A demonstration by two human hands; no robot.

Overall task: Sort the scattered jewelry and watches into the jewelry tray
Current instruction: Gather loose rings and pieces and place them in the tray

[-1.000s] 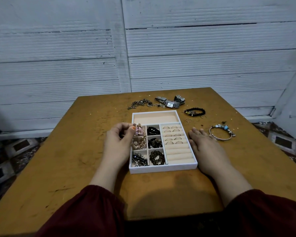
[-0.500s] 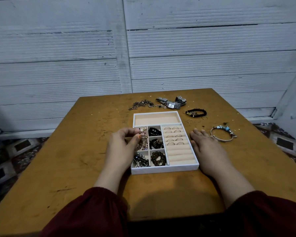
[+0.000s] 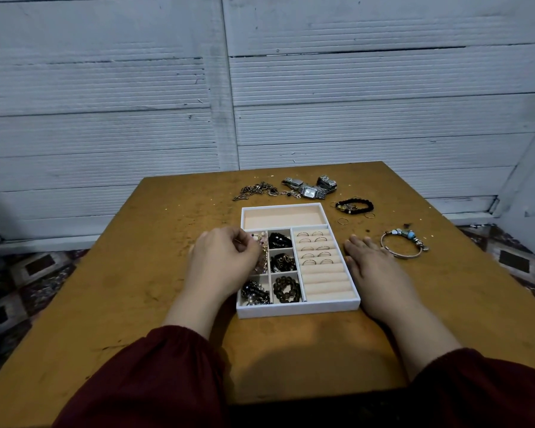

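Observation:
The white jewelry tray (image 3: 297, 311) lies mid-table. Its small compartments hold dark bead bracelets (image 3: 286, 288), several rings (image 3: 314, 247) sit in its ring rolls, and its long top compartment is bare. My left hand (image 3: 220, 261) hovers over the tray's left column, fingers curled on a pale pink bead bracelet (image 3: 261, 237) in the upper-left compartment. My right hand (image 3: 374, 273) lies flat on the table, touching the tray's right wall. Behind the tray lie silver watches (image 3: 309, 191) and a tangled chain necklace (image 3: 257, 190). A black bead bracelet (image 3: 355, 206), loose rings (image 3: 342, 221) and a charm bangle (image 3: 403, 244) lie to the right.
The brown table (image 3: 136, 273) ends at a white slatted wall (image 3: 352, 118) behind. A patterned floor (image 3: 28, 273) shows past both side edges. My dark red sleeves (image 3: 155, 381) fill the near edge of the view.
My left hand has lowered the pale bead bracelet from above the tray's left edge down into the upper-left compartment, and its fingers have curled over it. My right hand has stayed flat.

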